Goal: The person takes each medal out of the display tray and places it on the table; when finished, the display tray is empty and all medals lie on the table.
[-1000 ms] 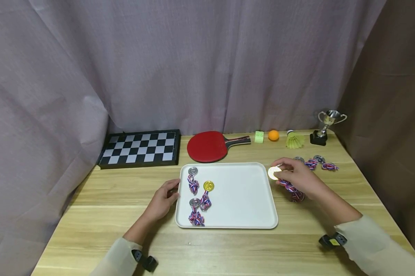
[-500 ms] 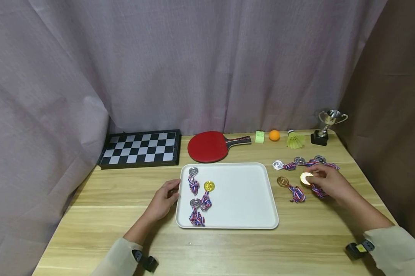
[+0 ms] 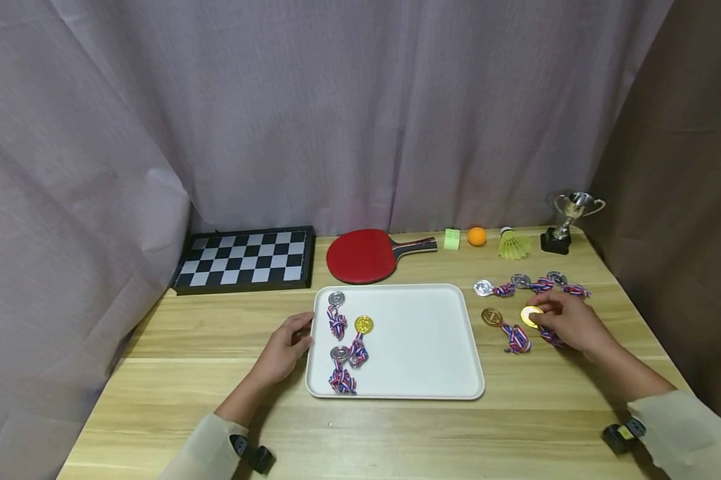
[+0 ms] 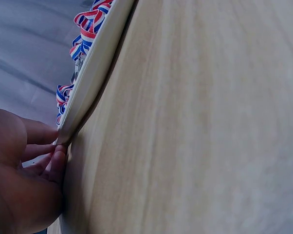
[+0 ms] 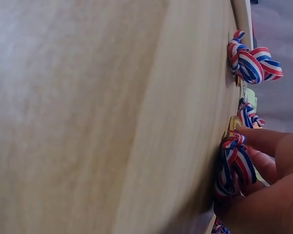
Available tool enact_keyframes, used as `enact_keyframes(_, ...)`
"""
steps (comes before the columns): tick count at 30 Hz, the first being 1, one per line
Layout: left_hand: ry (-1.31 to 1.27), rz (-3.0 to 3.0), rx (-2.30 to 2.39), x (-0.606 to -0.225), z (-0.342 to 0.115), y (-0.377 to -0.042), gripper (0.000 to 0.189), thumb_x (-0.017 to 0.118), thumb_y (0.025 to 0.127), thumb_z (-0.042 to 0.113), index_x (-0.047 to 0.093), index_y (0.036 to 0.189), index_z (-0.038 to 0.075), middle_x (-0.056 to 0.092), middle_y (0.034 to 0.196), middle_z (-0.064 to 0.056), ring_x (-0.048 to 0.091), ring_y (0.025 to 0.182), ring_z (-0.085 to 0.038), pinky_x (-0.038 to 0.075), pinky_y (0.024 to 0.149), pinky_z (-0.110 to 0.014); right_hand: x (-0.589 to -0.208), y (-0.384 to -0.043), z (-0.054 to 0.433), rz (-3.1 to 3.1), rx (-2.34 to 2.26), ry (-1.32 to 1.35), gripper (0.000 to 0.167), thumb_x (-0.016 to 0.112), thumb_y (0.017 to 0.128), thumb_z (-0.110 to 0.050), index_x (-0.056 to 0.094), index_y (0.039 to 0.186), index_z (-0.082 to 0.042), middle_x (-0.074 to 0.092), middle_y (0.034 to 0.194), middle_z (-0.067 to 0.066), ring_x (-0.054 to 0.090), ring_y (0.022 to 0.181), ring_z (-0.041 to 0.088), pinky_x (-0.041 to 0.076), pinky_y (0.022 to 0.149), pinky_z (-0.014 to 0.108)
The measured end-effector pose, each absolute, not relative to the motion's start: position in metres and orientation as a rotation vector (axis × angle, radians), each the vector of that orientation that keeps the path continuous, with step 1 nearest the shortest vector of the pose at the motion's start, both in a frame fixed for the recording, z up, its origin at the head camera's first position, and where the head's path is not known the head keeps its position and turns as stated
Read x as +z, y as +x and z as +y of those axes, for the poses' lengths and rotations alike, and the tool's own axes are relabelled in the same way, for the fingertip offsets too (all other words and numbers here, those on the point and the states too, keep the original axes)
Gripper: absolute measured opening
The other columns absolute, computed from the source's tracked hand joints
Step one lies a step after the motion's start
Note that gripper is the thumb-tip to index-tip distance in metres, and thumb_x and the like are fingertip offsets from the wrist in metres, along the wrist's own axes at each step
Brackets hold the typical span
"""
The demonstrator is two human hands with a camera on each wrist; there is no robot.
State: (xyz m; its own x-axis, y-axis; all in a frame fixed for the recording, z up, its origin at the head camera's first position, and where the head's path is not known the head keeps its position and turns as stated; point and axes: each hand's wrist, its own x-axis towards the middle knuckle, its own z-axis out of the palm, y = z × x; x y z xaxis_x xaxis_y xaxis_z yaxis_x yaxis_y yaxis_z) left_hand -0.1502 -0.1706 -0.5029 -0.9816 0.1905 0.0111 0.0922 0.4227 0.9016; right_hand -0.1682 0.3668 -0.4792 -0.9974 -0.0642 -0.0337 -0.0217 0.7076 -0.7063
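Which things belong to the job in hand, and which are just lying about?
Job: white tray, touched by the left hand; gold medal, touched by the right hand; other medals.

Apparently lying about: checkerboard, red paddle, green block, orange ball, shuttlecock, trophy.

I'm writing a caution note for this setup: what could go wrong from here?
The right hand pinches a gold medal whose ribbon lies close to that of the bronze medal, so the two might snag. The left hand touches the tray; a nudge could shift the medals on it.

Wooden table (image 3: 408, 437), white tray (image 3: 420, 340), medals (image 3: 491, 317), chessboard (image 3: 243, 259), paddle (image 3: 360, 257), trophy (image 3: 569, 217)
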Motion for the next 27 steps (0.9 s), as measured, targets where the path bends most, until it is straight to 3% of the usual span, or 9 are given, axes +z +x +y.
enact_keyframes(11, 0.281, 2.562, 1.623, -0.503, -0.171, -0.15, 0.049, 0.058, 0.097, -0.011, 0.051, 0.145, -0.01, 0.052, 0.147, -0.023, 0.058, 0.125, -0.037, 0.051, 0.105, -0.043, -0.483, -0.169, 0.366, 2.96, -1.062, -0.042, 0.028, 0.076, 0.093, -0.013, 0.07, 0.115, 0.004, 0.071, 0.098, 0.016, 0.059, 0.083, 0.015, 0.045, 0.066, 0.026)
enact_keyframes(16, 0.304, 2.602, 1.589, -0.502, -0.171, -0.149, 0.048, 0.058, 0.097, -0.01, 0.052, 0.144, -0.01, 0.053, 0.145, -0.023, 0.058, 0.123, -0.035, 0.052, 0.104, -0.038, -0.481, -0.168, 0.366, 2.962, -1.065, -0.047, 0.028, 0.076, 0.093, -0.012, 0.071, 0.116, 0.003, 0.072, 0.1, 0.017, 0.059, 0.082, 0.011, 0.045, 0.066, 0.024)
enact_keyframes(21, 0.292, 2.603, 1.575, -0.503, -0.171, -0.149, 0.048, 0.058, 0.097, -0.01, 0.051, 0.145, -0.01, 0.053, 0.146, -0.024, 0.058, 0.125, -0.036, 0.051, 0.105, -0.041, -0.479, -0.167, 0.367, 2.975, -1.067, -0.055, 0.025, 0.074, 0.094, -0.011, 0.072, 0.115, 0.002, 0.072, 0.101, 0.016, 0.057, 0.08, 0.003, 0.047, 0.066, 0.02)
enact_keyframes(27, 0.272, 2.592, 1.574, -0.503, -0.171, -0.15, 0.048, 0.058, 0.097, -0.01, 0.052, 0.145, -0.009, 0.053, 0.146, -0.022, 0.057, 0.126, -0.035, 0.051, 0.105, -0.039, -0.47, -0.167, 0.367, 3.002, -1.032, -0.065, 0.025, 0.075, 0.094, -0.015, 0.073, 0.115, -0.001, 0.071, 0.1, 0.013, 0.058, 0.082, 0.008, 0.046, 0.067, 0.022)
